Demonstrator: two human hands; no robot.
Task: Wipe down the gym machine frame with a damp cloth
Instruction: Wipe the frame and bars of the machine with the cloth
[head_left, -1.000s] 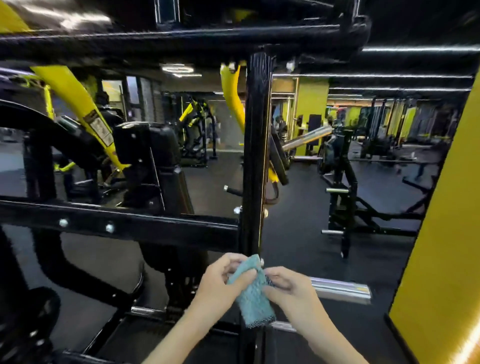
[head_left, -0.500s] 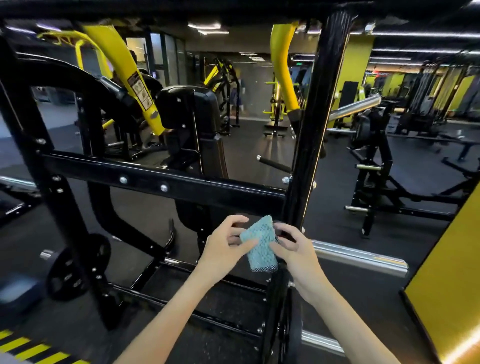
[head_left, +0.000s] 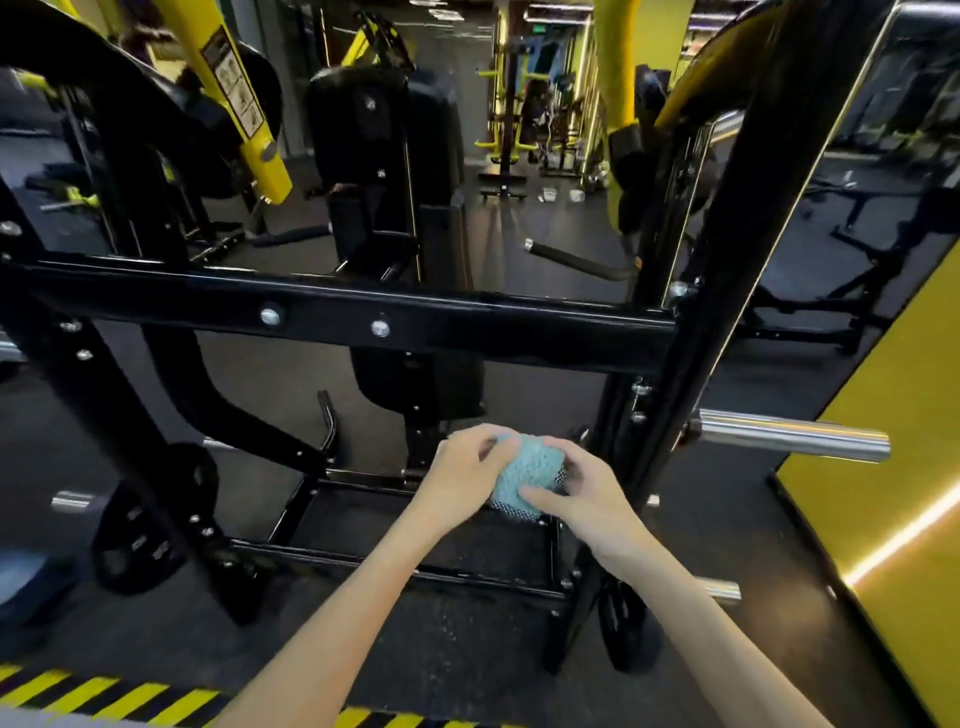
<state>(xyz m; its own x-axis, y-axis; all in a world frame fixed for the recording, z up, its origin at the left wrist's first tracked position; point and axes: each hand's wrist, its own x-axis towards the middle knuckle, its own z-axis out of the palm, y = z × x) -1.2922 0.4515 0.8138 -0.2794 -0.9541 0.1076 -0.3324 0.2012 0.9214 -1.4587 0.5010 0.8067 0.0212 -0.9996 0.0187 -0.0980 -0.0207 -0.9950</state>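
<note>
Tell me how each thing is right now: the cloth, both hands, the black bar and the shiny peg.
cloth: bunched up, held between both hands.
left hand: fingers curled round the cloth.
right hand: grips the cloth too.
black crossbar: level, no hand touches it.
chrome peg: sticks out sideways, bare.

crossbar (head_left: 467, 327) ahead, open gap beneath, upright (head_left: 727, 260) right

Dark rubber floor (head_left: 270, 384) stretches away beyond the left hand (head_left: 462, 467). Nearer the camera than that hand, a yellow-and-black hazard stripe (head_left: 104, 696) crosses it. Right of the right hand (head_left: 582, 499) stands a glossy yellow wall (head_left: 883, 467) carrying a bright light streak (head_left: 904, 540). Far beyond, yellow machines (head_left: 506, 104) line an aisle.
</note>
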